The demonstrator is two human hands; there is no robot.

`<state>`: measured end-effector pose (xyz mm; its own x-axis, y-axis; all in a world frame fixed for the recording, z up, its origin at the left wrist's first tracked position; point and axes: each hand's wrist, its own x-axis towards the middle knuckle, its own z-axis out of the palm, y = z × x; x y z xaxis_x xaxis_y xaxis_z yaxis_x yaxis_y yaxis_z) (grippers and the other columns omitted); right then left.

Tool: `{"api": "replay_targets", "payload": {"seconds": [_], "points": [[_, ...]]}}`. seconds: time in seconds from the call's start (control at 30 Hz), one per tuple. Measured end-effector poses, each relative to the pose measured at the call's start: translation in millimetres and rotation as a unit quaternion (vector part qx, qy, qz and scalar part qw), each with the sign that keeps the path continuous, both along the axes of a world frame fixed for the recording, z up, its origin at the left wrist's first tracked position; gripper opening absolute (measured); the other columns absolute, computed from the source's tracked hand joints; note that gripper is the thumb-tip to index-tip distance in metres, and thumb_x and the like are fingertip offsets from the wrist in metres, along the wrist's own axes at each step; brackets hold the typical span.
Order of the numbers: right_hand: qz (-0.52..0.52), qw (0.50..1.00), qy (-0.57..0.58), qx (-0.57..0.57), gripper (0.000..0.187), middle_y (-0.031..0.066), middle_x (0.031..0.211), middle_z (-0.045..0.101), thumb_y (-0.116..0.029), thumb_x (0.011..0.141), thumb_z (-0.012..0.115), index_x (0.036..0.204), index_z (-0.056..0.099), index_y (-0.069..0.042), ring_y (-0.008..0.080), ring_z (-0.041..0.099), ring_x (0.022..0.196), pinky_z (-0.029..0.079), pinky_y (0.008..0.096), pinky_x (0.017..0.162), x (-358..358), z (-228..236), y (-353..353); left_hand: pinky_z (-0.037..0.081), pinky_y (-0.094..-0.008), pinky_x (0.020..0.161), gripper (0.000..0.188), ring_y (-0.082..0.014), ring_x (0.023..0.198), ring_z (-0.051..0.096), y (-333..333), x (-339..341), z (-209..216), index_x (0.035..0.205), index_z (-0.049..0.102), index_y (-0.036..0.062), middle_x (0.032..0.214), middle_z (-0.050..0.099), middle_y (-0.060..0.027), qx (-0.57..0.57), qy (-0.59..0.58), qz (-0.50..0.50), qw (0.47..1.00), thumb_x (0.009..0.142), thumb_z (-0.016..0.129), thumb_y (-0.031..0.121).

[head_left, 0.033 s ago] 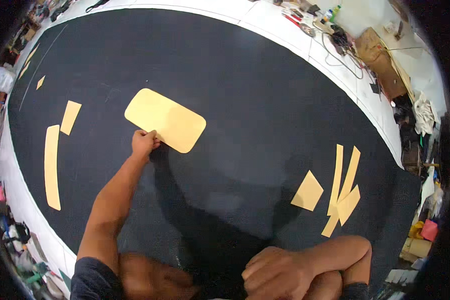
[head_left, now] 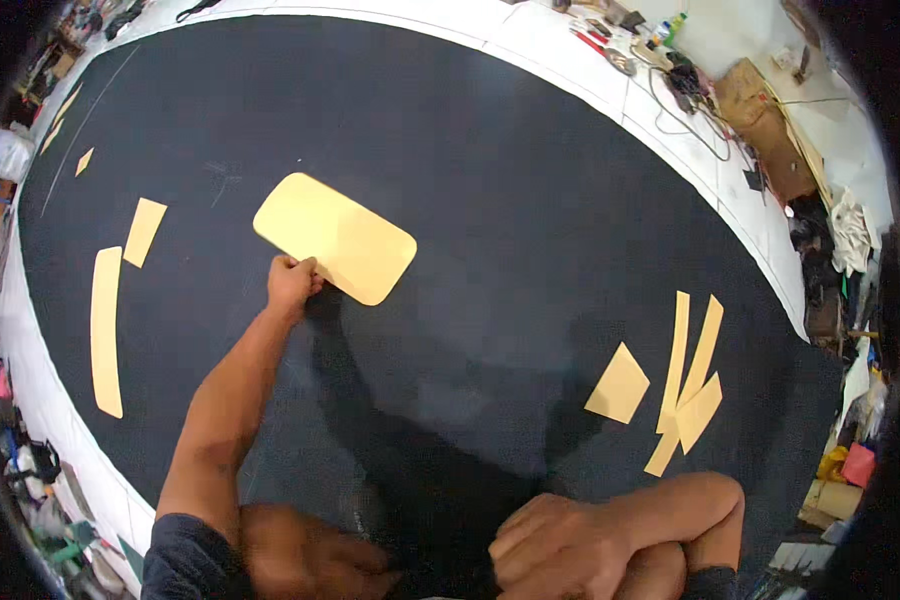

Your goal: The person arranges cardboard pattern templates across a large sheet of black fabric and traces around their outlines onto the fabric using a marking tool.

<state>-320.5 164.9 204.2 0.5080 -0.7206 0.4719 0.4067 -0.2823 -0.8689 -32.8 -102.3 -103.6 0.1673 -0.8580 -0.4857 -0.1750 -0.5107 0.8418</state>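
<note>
A pale yellow rounded rectangular card piece (head_left: 345, 235) lies on a large black sheet (head_left: 450, 130), left of the middle. At its lower left edge, my left hand (head_left: 293, 284) is closed in a pinch, thumb and fingers gripping the border. My right hand (head_left: 550, 545) is curled close to my body at the bottom, its forearm bent across from the right above my bare leg. What its folded fingers hold, if anything, is hidden. To the right lie a four-sided yellow card piece (head_left: 618, 384) and several narrow yellow strips (head_left: 673, 360), some overlapping.
At the left are a long curved yellow strip (head_left: 106, 335), a short yellow piece (head_left: 146, 232) and a small diamond piece (head_left: 85, 161). White sheeting (head_left: 670, 145) borders the black sheet. Tools, cables and bottles clutter the back right, with a brown board (head_left: 767, 125); assorted items crowd the left edge.
</note>
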Motion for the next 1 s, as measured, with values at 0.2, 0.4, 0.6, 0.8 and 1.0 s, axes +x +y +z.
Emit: {"api": "replay_targets", "payload": {"seconds": [0.2, 0.4, 0.6, 0.8, 1.0], "points": [[-0.029, 0.998, 0.051, -0.008, 0.057, 0.0048, 0.067, 0.056, -0.056, 0.081, 0.083, 0.096, 0.073, -0.002, 0.0193, 0.051, 0.049, 0.033, 0.0323, 0.043, 5.4, -1.9, -5.1, 0.053, -0.0451, 0.077, 0.033, -0.0322, 0.080, 0.067, -40.1, 17.5, 32.2, 0.123, 0.061, 0.0041, 0.091, 0.066, -0.0150, -0.193, -0.298, -0.170, 0.919, 0.093, 0.064, 0.018], [-0.024, 0.991, 0.129, -0.031, 0.046, 0.0096, 0.076, 0.060, -0.048, 0.085, 0.078, 0.096, 0.069, -0.005, 0.0277, 0.059, 0.065, 0.044, 0.0389, 0.055, 8.6, -15.0, 10.7, 0.050, -0.0497, 0.085, 0.033, -0.0370, 0.100, 0.062, -39.8, 18.1, 41.3, 0.121, 0.067, 0.0114, 0.103, 0.062, -0.0170, -0.393, -0.440, -0.175, 0.788, 0.090, 0.069, 0.024], [-0.050, 0.987, 0.145, -0.041, 0.048, 0.0080, 0.075, 0.061, -0.043, 0.086, 0.082, 0.101, 0.072, 0.000, 0.0233, 0.059, 0.059, 0.043, 0.0369, 0.050, 13.7, -0.2, -2.8, 0.048, -0.0512, 0.098, 0.053, -0.0399, 0.114, 0.057, 47.0, -23.4, 33.8, 0.132, 0.061, 0.0076, 0.122, 0.057, -0.0207, -0.273, -0.454, -0.383, 0.757, 0.088, 0.073, 0.035], [0.069, 0.911, 0.369, 0.170, 0.043, 0.0124, 0.089, 0.064, -0.047, 0.096, 0.068, 0.113, 0.061, -0.008, 0.0327, 0.067, 0.082, 0.054, 0.0429, 0.068, -21.8, -52.1, 22.5, 0.039, -0.0475, 0.114, 0.052, -0.0424, 0.134, 0.047, 18.0, 5.0, 13.5, 0.144, 0.054, 0.0068, 0.146, 0.048, -0.0248, -0.317, -0.393, -0.395, 0.767, 0.094, 0.067, 0.017], [-0.166, 0.751, 0.625, 0.134, 0.044, 0.0170, 0.100, 0.070, -0.048, 0.100, 0.058, 0.117, 0.064, -0.008, 0.0372, 0.070, 0.095, 0.057, 0.0509, 0.079, -69.1, -181.5, 112.1, 0.040, -0.0473, 0.113, 0.048, -0.0431, 0.134, 0.048, 12.3, 34.0, 13.2, 0.141, 0.055, 0.0056, 0.145, 0.049, -0.0244, -0.341, -0.395, -0.386, 0.760, 0.094, 0.064, 0.012]]}}
